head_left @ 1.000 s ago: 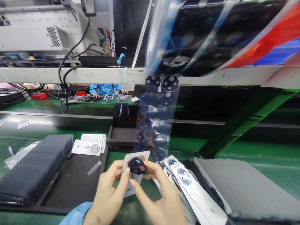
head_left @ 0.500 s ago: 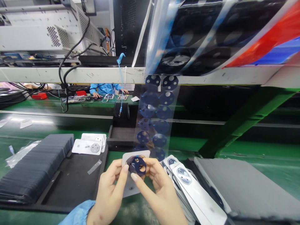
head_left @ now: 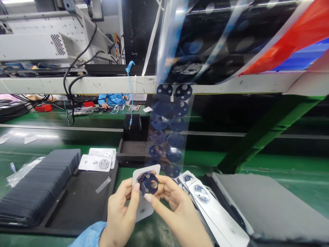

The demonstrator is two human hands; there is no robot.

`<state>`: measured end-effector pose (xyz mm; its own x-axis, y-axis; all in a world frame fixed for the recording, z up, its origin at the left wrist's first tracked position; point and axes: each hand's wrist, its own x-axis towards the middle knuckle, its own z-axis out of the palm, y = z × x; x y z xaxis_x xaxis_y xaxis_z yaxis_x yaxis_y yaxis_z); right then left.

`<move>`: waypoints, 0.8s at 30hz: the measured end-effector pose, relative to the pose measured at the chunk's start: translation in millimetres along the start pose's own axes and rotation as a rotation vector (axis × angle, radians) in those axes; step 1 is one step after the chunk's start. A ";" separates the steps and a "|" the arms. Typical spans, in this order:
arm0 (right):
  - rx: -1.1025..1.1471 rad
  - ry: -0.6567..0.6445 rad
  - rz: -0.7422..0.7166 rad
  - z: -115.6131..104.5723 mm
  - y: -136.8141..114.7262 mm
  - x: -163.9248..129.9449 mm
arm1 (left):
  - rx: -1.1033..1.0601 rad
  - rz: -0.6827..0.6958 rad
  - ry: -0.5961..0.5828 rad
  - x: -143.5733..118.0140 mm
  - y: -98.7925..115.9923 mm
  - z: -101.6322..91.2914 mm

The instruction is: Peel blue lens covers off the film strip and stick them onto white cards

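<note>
My left hand point(head_left: 120, 209) is closed on a white phone back panel point(head_left: 144, 213), gripping its left edge with the thumb on the face. The panel is tilted, its top toward the hanging strip. Pinched between my right thumb and fingers is a dark round film sticker with holes point(head_left: 149, 184). My right hand point(head_left: 177, 210) keeps it over the upper part of the panel, where it covers the camera area. Whether the sticker's left side touches the panel, I cannot tell. A clear strip of similar dark round stickers point(head_left: 175, 140) hangs just behind.
On the right, white panels with camera rings point(head_left: 216, 212) lie stacked beside a grey foam sheet point(head_left: 269, 202). On the left, a black tray point(head_left: 79, 202) borders a row of dark thin pieces point(head_left: 43, 185) and several white panels point(head_left: 94, 162). A white shelf beam point(head_left: 102, 84) crosses above.
The panel has tilted a little and moved slightly left with both hands. The dark sticker has turned slightly against it, and both grips stay the same.
</note>
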<state>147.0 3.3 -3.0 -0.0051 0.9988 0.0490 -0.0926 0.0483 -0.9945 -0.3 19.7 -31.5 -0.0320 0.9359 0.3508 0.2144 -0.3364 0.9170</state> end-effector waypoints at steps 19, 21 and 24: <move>-0.062 0.130 -0.117 17.3 0.2 -7.1 | -0.415 -0.319 0.200 -3.5 24.6 7.5; 0.008 0.091 -0.100 21.1 -2.0 -7.1 | -0.448 -0.348 0.147 -4.9 24.3 9.9; 0.007 0.115 -0.099 23.7 -1.4 -6.3 | -0.438 -0.367 0.087 -4.9 24.2 9.9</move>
<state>123.5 -3.2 0.4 0.1187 0.9836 0.1354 -0.0942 0.1469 -0.9846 14.7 8.0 -13.0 -0.1120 0.9937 -0.0081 -0.2495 -0.0202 0.9682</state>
